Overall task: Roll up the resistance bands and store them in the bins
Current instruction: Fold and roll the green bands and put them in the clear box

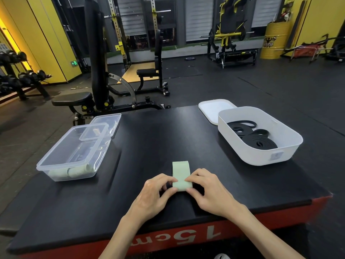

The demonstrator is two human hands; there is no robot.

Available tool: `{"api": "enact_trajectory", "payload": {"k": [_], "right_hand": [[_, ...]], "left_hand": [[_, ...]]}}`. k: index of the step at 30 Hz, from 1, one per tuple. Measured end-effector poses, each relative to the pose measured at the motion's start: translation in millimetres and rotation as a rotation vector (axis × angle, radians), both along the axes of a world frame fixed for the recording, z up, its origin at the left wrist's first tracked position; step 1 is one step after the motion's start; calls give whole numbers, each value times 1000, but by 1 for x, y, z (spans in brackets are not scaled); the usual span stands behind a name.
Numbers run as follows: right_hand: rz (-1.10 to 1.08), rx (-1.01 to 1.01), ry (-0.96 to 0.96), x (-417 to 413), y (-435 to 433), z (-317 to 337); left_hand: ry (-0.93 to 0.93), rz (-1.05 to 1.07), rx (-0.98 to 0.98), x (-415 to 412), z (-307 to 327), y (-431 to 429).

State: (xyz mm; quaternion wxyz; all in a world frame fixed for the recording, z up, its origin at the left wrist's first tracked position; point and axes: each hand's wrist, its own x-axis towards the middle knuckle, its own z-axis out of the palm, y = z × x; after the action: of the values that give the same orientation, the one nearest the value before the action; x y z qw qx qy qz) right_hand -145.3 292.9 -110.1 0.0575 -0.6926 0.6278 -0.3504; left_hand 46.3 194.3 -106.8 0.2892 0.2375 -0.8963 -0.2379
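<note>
A pale green resistance band [180, 171] lies flat on the black platform [149, 139], its near end folded over. My left hand [155, 195] pinches that near end from the left and my right hand [211, 191] pinches it from the right. At the left stands a clear plastic bin [56, 165] holding rolled pale green bands [78, 171]. A white bin [287, 146] at the right holds coiled black bands [255, 142].
A smaller clear container [94, 131] rests across the clear bin's far corner, with a clear lid [110, 120] behind it. A white lid [211, 109] lies behind the white bin. A weight bench [97, 71] stands past the platform's far edge. The platform's red front edge is close to me.
</note>
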Motion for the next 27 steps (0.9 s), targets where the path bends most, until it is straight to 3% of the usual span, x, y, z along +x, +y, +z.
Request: {"api": "enact_trajectory", "payload": {"k": [27], "right_hand": [[-16, -31, -53, -1, -4, -2]], "left_hand": [[-24, 41, -40, -3, 3, -2]]}}
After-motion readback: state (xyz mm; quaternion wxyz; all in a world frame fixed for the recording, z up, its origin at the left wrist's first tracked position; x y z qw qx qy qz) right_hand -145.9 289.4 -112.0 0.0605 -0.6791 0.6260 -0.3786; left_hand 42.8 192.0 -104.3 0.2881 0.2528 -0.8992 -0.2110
